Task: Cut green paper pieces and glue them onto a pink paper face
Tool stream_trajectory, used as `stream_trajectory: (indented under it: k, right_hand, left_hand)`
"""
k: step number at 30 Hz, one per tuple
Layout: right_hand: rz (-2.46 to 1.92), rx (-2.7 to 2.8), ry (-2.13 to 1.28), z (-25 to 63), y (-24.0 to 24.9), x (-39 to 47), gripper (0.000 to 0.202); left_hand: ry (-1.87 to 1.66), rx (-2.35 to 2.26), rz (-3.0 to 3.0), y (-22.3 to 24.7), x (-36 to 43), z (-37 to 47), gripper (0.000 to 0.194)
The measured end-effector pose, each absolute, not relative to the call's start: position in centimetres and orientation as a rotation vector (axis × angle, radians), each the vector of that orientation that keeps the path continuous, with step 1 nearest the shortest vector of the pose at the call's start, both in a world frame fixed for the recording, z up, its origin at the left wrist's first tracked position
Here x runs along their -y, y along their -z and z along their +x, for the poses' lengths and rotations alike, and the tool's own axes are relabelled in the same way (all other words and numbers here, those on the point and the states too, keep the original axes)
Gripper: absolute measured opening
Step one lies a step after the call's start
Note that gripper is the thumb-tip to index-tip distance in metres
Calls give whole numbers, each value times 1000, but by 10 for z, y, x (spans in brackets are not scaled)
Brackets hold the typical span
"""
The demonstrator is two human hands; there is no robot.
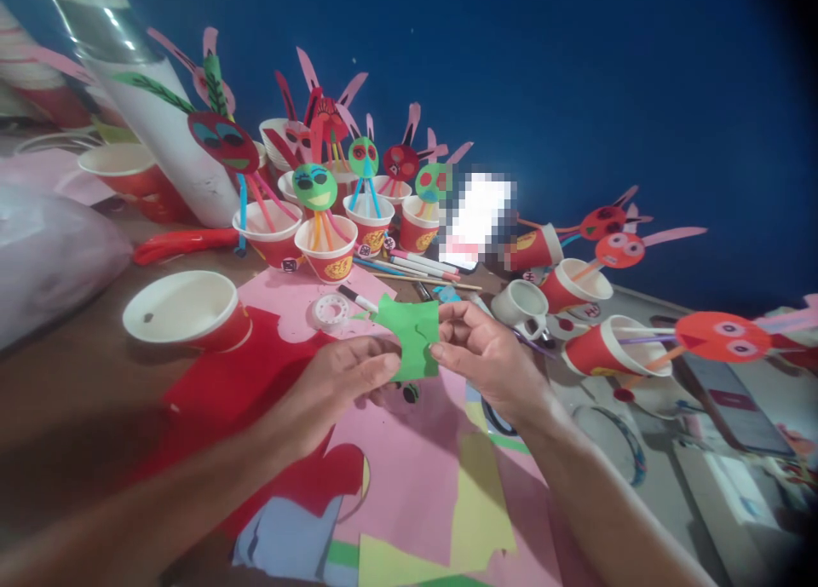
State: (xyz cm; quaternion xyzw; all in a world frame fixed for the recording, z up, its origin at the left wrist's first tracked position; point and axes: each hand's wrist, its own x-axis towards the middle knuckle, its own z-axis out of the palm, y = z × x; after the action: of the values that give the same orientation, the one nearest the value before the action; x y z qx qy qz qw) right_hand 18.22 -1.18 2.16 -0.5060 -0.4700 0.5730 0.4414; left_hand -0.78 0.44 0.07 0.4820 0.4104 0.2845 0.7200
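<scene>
A small piece of green paper (418,336) with uneven cut edges is held up between my two hands, over the craft sheets. My left hand (358,365) pinches its lower left side, thumb in front. On the right side, my right hand (476,344) grips the edge between thumb and fingers. Below lies pink paper (402,459), with red paper (256,374) to the left. Just behind the green piece are a black-and-white marker (359,299) and a white tape roll (331,311).
Paper cups with rabbit-faced figures (325,246) stand along the back. More tipped cups (613,344) lie at right beside a white mug (521,306). An open paper cup (185,310) sits left, near a plastic bag (54,255). A phone (734,404) lies far right.
</scene>
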Motion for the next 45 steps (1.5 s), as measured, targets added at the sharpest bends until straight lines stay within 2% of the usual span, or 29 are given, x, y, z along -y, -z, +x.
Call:
stream_trajectory:
  k: [3,8,16,28,32,40,45]
  right_hand:
    - [-1239,1180,-1439,174,-19,16,27]
    - [-1225,1119,-1451,164,-12,18,28]
    - [-1235,1045,-1401,159,-2,21,20]
    - [-1279,1067,-1392,157,1,20,21]
    - [-1262,1085,-1434,167,-3,17,11]
    - [-1289,1188,-1477,167,4,16,28]
    - [-1297,1225,-1499,162,2,21,22]
  left_hand:
    - [-526,-919,1049,-6,-1,1,29]
    - [-638,-951,905,-9,-2,9,22]
    - [-729,-905,737,-3,0,15,20]
    - [-721,-935,700,-1,-1,16,17]
    - [-786,-944,685,0,-5,14,16]
    - [-836,-947,752,2,-6,9,16]
    - [-817,-994,749,3,-6,10,19]
